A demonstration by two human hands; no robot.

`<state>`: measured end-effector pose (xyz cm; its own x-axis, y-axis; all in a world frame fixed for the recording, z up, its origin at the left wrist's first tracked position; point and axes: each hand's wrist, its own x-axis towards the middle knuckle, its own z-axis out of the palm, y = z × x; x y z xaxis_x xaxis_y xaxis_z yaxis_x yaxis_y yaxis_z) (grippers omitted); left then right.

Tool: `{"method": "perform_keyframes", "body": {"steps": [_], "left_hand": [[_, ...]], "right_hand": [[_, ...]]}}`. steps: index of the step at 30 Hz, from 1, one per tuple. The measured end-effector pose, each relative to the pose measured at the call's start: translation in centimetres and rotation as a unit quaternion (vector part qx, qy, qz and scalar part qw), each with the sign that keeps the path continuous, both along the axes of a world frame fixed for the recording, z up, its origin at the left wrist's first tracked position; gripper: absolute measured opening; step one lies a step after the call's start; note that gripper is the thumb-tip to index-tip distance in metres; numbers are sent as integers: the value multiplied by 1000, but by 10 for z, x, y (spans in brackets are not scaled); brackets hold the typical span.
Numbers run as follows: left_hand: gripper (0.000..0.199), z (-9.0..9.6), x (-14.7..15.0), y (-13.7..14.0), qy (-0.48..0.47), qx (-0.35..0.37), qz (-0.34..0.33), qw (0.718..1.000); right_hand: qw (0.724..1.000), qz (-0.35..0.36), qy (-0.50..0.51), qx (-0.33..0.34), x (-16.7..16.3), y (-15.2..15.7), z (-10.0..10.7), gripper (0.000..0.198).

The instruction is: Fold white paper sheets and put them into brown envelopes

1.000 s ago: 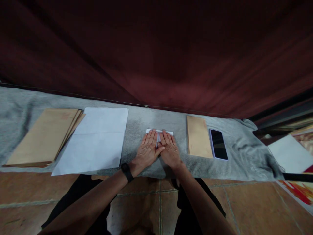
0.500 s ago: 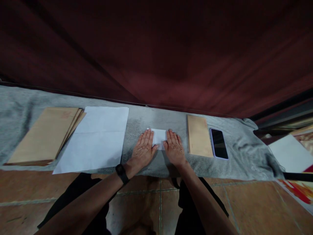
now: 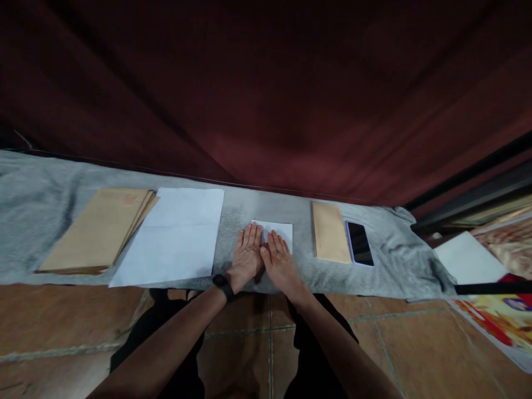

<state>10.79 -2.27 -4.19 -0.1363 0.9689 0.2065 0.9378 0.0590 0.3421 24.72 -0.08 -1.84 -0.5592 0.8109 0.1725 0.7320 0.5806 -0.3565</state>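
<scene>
A small folded sheet of white paper (image 3: 285, 230) lies flat on the grey cloth, partly covered by both hands. My left hand (image 3: 248, 254) rests over its left edge, fingers stretched out and pointing away from me. Palm down, my right hand (image 3: 279, 260) lies on the middle of the paper, its fingers extended and its thumb close to the left hand. Neither hand grips anything. To the left is a stack of larger white sheets (image 3: 178, 233) with a crease across it. Brown envelopes (image 3: 330, 230) lie to the right of the hands.
A pile of larger brown envelopes (image 3: 97, 227) sits at the far left, touching the white sheets. A phone (image 3: 359, 244) lies right of the small envelopes. The grey cloth (image 3: 399, 249) covers a narrow bench against a dark red drape (image 3: 266, 111).
My right hand has moved left from the folded paper's right edge to its middle, baring the right part. My left hand stays at the left edge. The view has shifted slightly.
</scene>
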Motion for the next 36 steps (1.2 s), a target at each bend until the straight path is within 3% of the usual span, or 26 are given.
{"method": "perform_keyframes", "body": {"steps": [4,7,11,17,30,36], "left_hand": [[61,8,-2,-4,-19,-1,-14,1000],[60,10,4,-9,-14,15,-68,997],[60,5,15,-18,18,20,-100,995],[64,-5,16,-31,68,9,-114,991],[63,5,10,-40,91,28,-54,994],[65,7,0,-43,82,34,-28,996]], "right_hand": [[1000,7,-13,0,-4,-12,-5,50],[1000,-9,22,10,-2,-12,-10,52],[998,-21,53,0,1,-7,-10,56],[1000,12,-12,4,4,-2,-7,56],[994,-21,-69,85,41,9,-28,62],[992,-34,-79,92,51,10,-30,63]]}}
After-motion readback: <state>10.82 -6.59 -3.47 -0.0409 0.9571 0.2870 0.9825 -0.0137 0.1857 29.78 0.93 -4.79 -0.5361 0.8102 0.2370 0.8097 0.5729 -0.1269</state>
